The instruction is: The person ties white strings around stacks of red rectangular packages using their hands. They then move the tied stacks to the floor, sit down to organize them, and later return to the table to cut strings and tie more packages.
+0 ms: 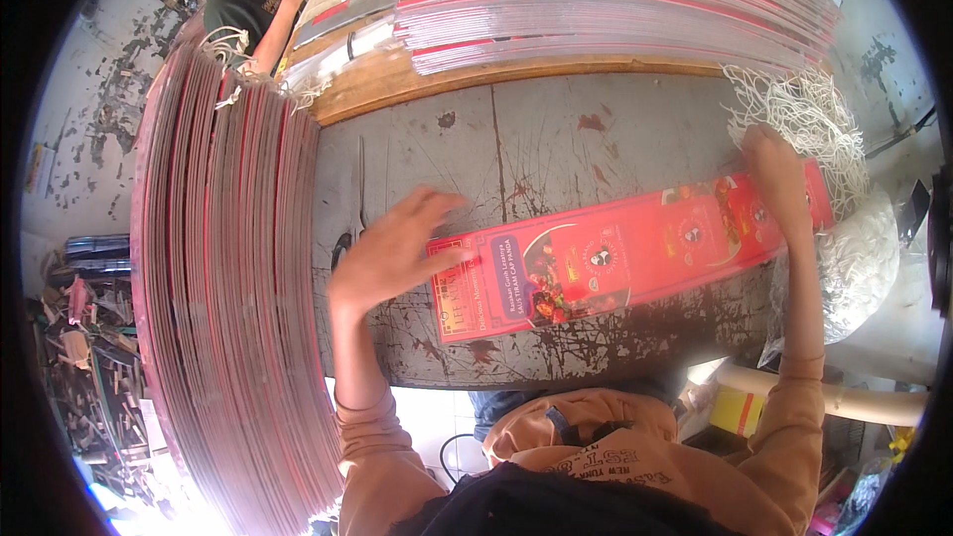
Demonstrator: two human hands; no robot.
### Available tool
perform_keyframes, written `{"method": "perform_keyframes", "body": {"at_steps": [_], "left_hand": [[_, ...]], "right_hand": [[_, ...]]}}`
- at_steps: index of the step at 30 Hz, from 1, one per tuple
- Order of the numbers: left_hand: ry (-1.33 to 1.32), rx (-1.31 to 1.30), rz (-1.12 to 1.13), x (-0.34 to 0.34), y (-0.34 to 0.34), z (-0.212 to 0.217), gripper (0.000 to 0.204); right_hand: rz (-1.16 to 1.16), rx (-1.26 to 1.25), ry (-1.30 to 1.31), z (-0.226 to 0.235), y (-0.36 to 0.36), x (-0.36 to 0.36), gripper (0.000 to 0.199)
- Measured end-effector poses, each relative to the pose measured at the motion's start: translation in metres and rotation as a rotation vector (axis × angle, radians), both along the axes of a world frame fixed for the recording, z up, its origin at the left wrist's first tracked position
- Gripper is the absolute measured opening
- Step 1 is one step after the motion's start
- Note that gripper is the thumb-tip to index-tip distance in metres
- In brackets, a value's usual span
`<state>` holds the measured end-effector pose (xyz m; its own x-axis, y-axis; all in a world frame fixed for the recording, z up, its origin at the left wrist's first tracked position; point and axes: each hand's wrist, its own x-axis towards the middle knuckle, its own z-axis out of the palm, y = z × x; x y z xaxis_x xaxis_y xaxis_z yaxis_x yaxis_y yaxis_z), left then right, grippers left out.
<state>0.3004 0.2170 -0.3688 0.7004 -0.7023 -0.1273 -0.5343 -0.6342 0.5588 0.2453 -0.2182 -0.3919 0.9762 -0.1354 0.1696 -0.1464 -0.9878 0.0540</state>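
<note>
A long red printed panel with food pictures and round emblems lies aslant on the worn grey tabletop. Over its left end is my left hand, fingers spread and slightly blurred, with nothing held in it. My right hand is at the panel's far right end, fingers curled closed. Whatever those fingers hold, if anything, is hidden. Beside that hand is a tangled heap of white strings. Left of the panel, a thin metal tool with dark handles lies partly behind my left hand.
A tall stack of panels lines the left side, white cords at its top. Another wide stack spans the back on a wooden board. A clear bag of white material hangs at the right edge. A person is at the far left.
</note>
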Motion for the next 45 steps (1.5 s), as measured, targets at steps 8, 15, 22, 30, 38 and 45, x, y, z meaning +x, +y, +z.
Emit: {"method": "perform_keyframes", "body": {"at_steps": [8, 15, 22, 30, 38, 45], "left_hand": [[0.342, 0.126, 0.099, -0.009, 0.005, 0.008, 0.059], [0.549, -0.461, 0.387, 0.001, -0.002, -0.01, 0.063], [0.935, -0.72, 0.457, -0.003, -0.007, -0.011, 0.056], [1.234, -0.548, -0.06, -0.003, -0.001, 0.002, 0.041], [1.122, -0.58, -0.092, -0.002, -0.001, -0.013, 0.04], [1.133, -0.644, -0.098, -0.001, -0.001, -0.016, 0.033]], "right_hand": [[0.386, 0.184, -0.118, 0.026, 0.055, 0.003, 0.01], [0.759, 0.793, 0.264, 0.035, 0.163, 0.001, 0.014], [0.883, 0.961, 0.195, 0.045, 0.209, 0.023, 0.018], [0.975, 0.972, 0.092, 0.029, 0.209, 0.012, 0.02], [0.958, 0.946, 0.152, 0.038, 0.2, 0.015, 0.022], [0.852, 0.55, 0.22, 0.07, 0.165, 0.026, 0.021]]}}
